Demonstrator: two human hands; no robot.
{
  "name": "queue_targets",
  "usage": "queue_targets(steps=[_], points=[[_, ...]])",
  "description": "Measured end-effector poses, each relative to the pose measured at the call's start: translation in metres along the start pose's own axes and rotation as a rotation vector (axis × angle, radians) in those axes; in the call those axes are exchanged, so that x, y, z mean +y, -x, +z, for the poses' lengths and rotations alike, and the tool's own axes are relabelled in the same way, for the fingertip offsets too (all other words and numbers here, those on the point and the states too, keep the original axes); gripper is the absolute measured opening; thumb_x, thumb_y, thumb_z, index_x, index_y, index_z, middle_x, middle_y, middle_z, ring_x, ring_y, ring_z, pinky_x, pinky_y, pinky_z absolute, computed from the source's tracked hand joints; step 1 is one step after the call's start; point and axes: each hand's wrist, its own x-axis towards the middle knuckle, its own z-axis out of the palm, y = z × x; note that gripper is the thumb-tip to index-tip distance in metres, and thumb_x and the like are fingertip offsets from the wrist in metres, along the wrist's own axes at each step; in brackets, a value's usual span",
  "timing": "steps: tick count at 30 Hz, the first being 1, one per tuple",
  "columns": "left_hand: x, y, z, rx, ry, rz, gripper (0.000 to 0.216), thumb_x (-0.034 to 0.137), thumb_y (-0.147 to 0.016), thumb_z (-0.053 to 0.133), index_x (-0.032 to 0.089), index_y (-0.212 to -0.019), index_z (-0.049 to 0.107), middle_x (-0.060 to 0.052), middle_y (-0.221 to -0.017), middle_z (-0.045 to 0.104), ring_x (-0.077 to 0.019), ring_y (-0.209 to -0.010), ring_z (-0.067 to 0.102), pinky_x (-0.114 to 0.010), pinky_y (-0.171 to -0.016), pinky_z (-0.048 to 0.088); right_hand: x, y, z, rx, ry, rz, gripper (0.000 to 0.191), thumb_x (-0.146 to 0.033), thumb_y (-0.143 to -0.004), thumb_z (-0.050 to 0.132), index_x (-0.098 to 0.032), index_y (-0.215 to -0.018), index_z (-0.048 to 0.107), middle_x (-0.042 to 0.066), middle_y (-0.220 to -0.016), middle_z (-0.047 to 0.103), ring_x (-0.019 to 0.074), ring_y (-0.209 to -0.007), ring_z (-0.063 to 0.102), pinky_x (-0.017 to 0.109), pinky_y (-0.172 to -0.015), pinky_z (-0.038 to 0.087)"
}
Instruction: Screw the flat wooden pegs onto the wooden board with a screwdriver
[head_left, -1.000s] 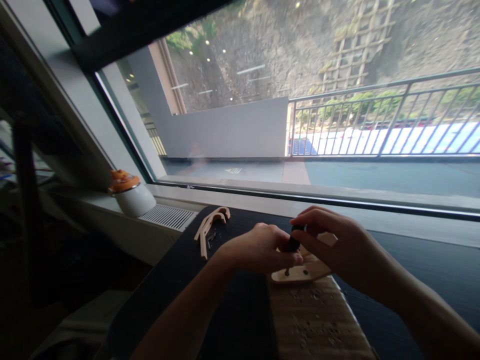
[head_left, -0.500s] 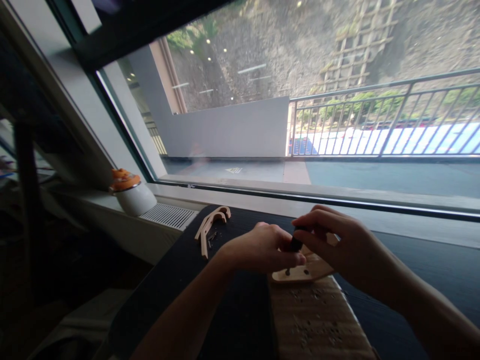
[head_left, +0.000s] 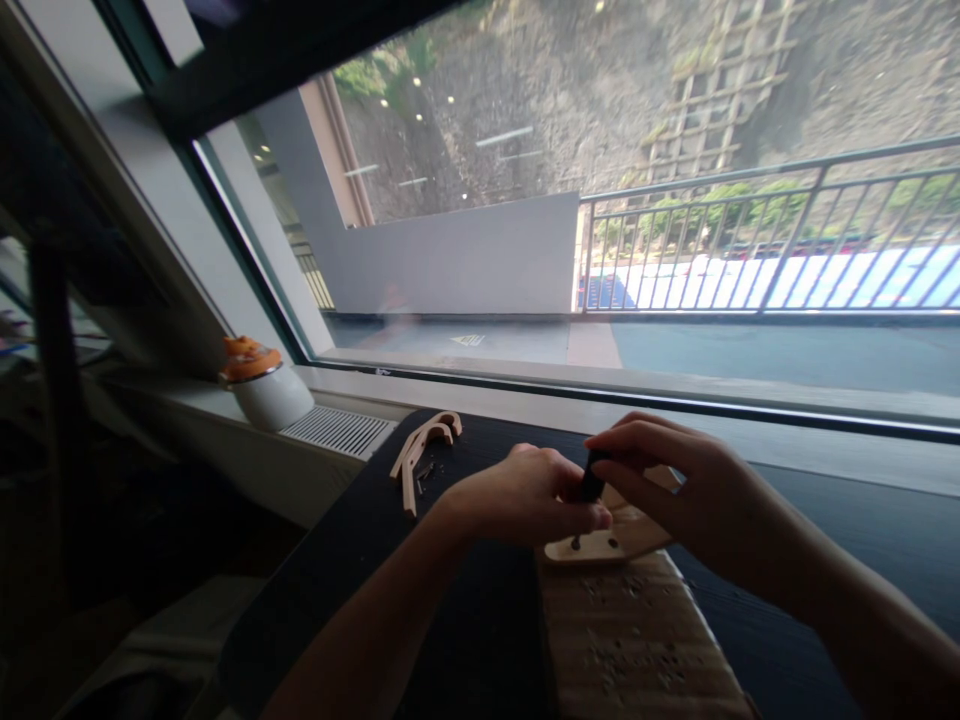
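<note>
A short black tool handle [head_left: 594, 474], like a screwdriver's, stands slightly tilted over a pale wooden piece [head_left: 637, 530]. My right hand [head_left: 671, 465] pinches its upper end between thumb and fingertips. Lower down, my left hand [head_left: 525, 495] is closed around it, thumb and forefinger at its base; the tool's tip is hidden. The wooden piece has a rounded near edge with a small dark screw [head_left: 576, 543] in it and a dark hole beside it. It lies on a brown block [head_left: 637, 640] that looks like cardboard, pitted with many small holes.
Curved wooden pieces [head_left: 409, 475] lie at the table's far left corner, with small dark screws [head_left: 424, 474] beside them. The black table [head_left: 337, 570] reaches the window sill. On the ledge left of it sit a white container with an orange top [head_left: 270, 395] and a vent grille [head_left: 341, 430].
My right hand's fingers have shifted very slightly on the black tool handle. My left hand, the wooden piece and the block stay where they were.
</note>
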Motion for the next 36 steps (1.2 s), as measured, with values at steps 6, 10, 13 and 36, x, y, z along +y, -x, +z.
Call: queue_targets(steps=[6, 10, 13, 36], points=[[0.007, 0.001, -0.002, -0.005, -0.033, 0.016, 0.027, 0.038, -0.085, 0.056, 0.014, -0.09, 0.069, 0.0, -0.075, 0.062, -0.0131, -0.07, 0.054, -0.023, -0.064, 0.038, 0.0, 0.001, 0.002, -0.022, 0.01, 0.086, 0.02, -0.042, -0.083, 0.06, -0.022, -0.087, 0.062, 0.0, -0.075, 0.068, 0.0143, -0.065, 0.063, 0.026, -0.057, 0.05], [0.007, 0.0, -0.001, -0.007, -0.042, 0.018, 0.026, 0.037, -0.086, 0.056, 0.014, -0.087, 0.068, 0.0, -0.074, 0.061, -0.0132, -0.07, 0.054, -0.023, -0.064, 0.038, -0.002, 0.001, 0.002, 0.001, 0.015, 0.075, 0.019, -0.039, -0.083, 0.061, -0.022, -0.091, 0.064, 0.001, -0.077, 0.068, 0.0143, -0.066, 0.063, 0.026, -0.058, 0.051], [0.004, -0.001, 0.0, -0.006, -0.039, 0.039, 0.029, 0.04, -0.087, 0.054, 0.014, -0.082, 0.066, 0.0, -0.073, 0.06, -0.0134, -0.07, 0.053, -0.023, -0.062, 0.037, -0.006, 0.001, -0.001, 0.002, 0.002, -0.021, 0.019, -0.033, -0.087, 0.056, -0.023, -0.097, 0.068, 0.005, -0.093, 0.069, 0.0156, -0.077, 0.064, 0.026, -0.063, 0.052], [-0.005, 0.002, -0.004, 0.035, 0.077, 0.044, 0.039, 0.043, -0.075, 0.069, 0.019, -0.106, 0.068, -0.005, -0.105, 0.061, -0.0211, -0.095, 0.056, -0.027, -0.077, 0.043, 0.008, 0.0, -0.007, -0.023, 0.061, 0.117, 0.023, -0.043, -0.082, 0.059, -0.021, -0.082, 0.066, 0.001, -0.068, 0.068, 0.014, -0.059, 0.06, 0.024, -0.051, 0.046]])
